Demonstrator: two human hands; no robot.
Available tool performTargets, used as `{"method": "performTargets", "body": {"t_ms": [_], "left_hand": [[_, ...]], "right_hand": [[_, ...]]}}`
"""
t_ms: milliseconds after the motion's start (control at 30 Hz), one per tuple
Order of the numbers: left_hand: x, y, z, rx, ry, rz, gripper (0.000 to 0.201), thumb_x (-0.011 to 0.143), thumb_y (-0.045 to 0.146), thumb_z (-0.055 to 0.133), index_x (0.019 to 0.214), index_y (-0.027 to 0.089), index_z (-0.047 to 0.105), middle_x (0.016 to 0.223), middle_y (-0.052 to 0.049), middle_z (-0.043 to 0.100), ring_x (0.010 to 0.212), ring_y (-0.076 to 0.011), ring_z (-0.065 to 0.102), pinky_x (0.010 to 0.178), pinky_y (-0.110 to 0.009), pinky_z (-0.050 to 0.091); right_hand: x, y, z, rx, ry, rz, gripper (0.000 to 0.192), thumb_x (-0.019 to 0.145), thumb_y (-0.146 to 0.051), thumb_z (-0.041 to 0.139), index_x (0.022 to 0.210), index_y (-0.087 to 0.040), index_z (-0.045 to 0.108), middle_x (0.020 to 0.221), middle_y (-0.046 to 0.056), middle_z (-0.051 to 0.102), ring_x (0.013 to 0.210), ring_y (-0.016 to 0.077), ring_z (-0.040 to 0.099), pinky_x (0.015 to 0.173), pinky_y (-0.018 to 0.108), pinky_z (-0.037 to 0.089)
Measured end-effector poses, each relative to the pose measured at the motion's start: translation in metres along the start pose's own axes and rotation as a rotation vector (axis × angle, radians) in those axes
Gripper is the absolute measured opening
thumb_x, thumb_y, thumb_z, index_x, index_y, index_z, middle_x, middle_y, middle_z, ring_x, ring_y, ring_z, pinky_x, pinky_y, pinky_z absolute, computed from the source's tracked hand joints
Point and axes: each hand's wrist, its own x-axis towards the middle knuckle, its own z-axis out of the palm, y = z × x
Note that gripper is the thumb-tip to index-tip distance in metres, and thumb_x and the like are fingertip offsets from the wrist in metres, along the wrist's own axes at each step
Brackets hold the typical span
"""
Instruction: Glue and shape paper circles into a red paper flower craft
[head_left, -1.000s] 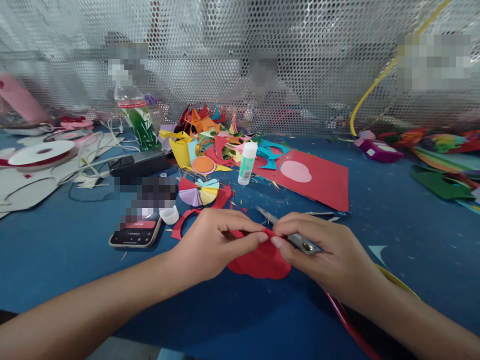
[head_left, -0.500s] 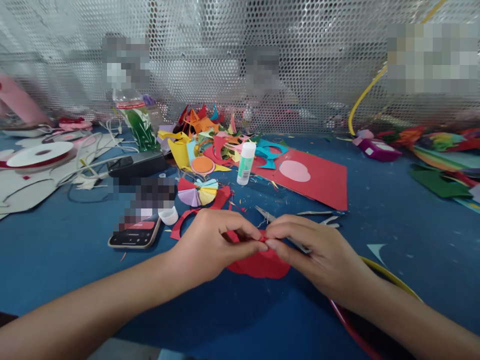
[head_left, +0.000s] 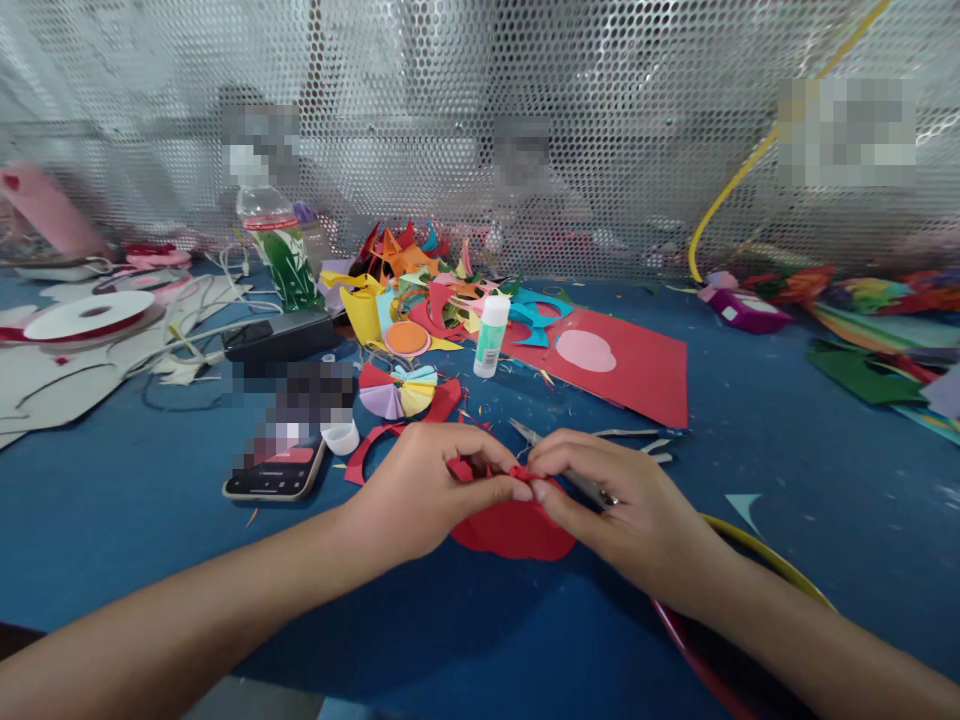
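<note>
Between my hands is a piece of red paper [head_left: 517, 530], its upper edge bunched or folded at the fingertips and its rounded lower part hanging toward me. My left hand [head_left: 431, 490] pinches that edge from the left, thumb below and fingers above. From the other side my right hand [head_left: 615, 490] pinches the same edge, so the two thumbs nearly meet. Partly hidden behind the right hand lie scissors [head_left: 592, 487]. A red paper ring offcut [head_left: 360, 455] is beside the left hand. Farther off stands a capped glue stick [head_left: 490, 337].
A colourful pleated paper circle [head_left: 397, 392], a white cap [head_left: 341, 436] and a phone [head_left: 281, 480] lie to the left. Behind them are paper scraps [head_left: 409, 250] and a green bottle [head_left: 281, 255]. Red sheets [head_left: 645, 370] lie right of the glue stick; a round rim [head_left: 780, 560] is under my right forearm.
Both hands keep their pinch on the red paper, with small finger shifts at the bunched edge. The whole view has shifted slightly.
</note>
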Motion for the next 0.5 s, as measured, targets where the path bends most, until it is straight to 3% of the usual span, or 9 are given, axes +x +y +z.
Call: {"method": "performTargets", "body": {"t_ms": [333, 500], "left_hand": [[0.0025, -0.0038, 0.0004, 0.038, -0.058, 0.013, 0.014, 0.071, 0.028, 0.067, 0.070, 0.016, 0.061, 0.065, 0.003, 0.061, 0.059, -0.0067, 0.054, 0.052, -0.015, 0.040], [0.0009, -0.0042, 0.0030, 0.007, 0.029, 0.041, 0.013, 0.072, 0.020, 0.067, 0.077, 0.017, 0.056, 0.069, 0.004, 0.064, 0.063, -0.0076, 0.059, 0.057, -0.016, 0.045]], "right_hand": [[0.0000, 0.0028, 0.0010, 0.053, -0.064, -0.037, 0.014, 0.087, -0.023, 0.050, 0.078, -0.021, 0.060, 0.084, 0.001, 0.063, 0.082, 0.0121, 0.058, 0.077, 0.025, 0.043], [-0.0011, 0.0006, 0.0017, 0.091, -0.034, 0.021, 0.015, 0.087, -0.024, 0.048, 0.075, -0.020, 0.056, 0.078, 0.000, 0.059, 0.073, 0.0112, 0.056, 0.071, 0.024, 0.043]]}}
